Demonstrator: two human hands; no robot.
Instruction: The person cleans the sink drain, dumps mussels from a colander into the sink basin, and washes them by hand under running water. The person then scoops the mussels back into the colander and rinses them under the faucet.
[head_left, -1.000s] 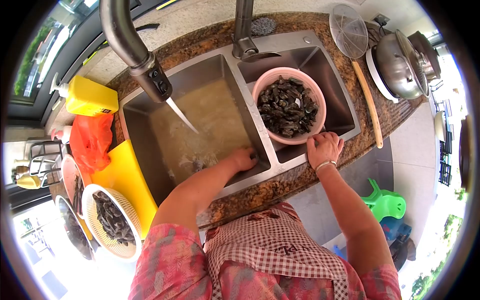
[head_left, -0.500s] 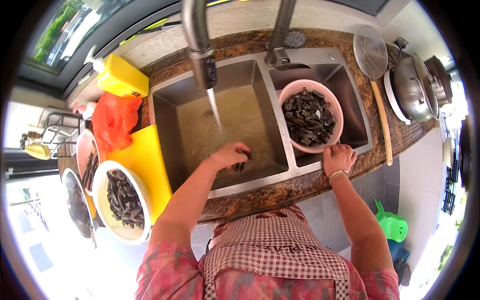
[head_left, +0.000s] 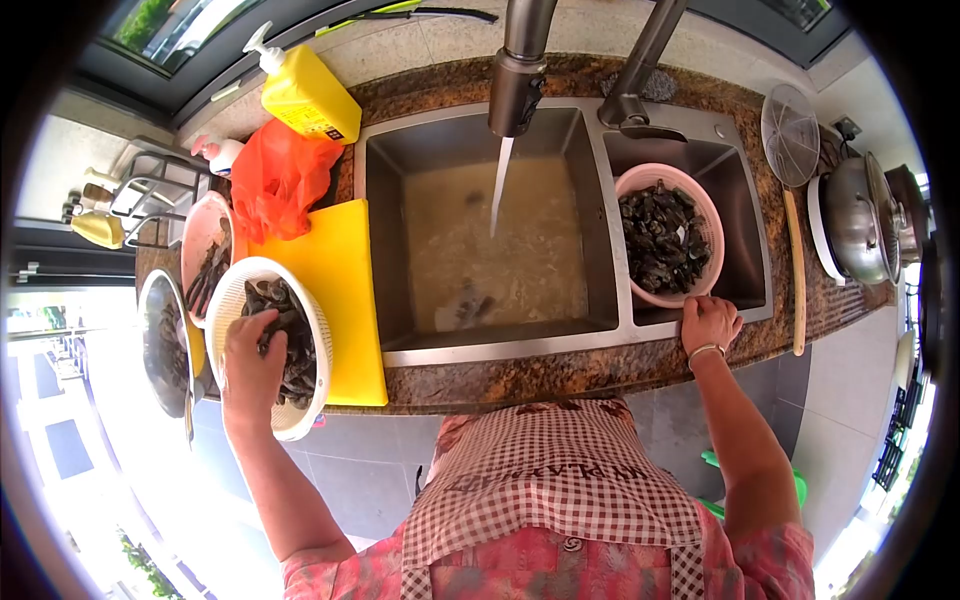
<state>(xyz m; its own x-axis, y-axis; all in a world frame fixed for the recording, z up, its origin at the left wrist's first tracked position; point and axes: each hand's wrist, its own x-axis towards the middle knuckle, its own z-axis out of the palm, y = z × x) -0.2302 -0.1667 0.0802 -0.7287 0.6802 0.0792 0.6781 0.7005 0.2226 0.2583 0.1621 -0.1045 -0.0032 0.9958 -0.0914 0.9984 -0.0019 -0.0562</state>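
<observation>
At the left, a white basket holds dark, elongated mussels. My left hand reaches into it from the near side, its fingers curled around mussels; how many they grip is hidden. My right hand lies on the front rim of the sink, fingers lowered and apart, holding nothing. Just beyond its fingertips stands a pink basket full of dark mussels in the right basin. In the left basin, a few dark, blurred pieces lie in cloudy water.
Water runs from the faucet. A yellow cutting board, a red plastic bag and a yellow pump bottle sit left of the sink. A pink bowl and a metal bowl stand farther left. A long-handled strainer lies right.
My left hand has gone from the water in the left basin to the mussels in the white basket. My right hand stays on the sink rim. The view has shifted left.
</observation>
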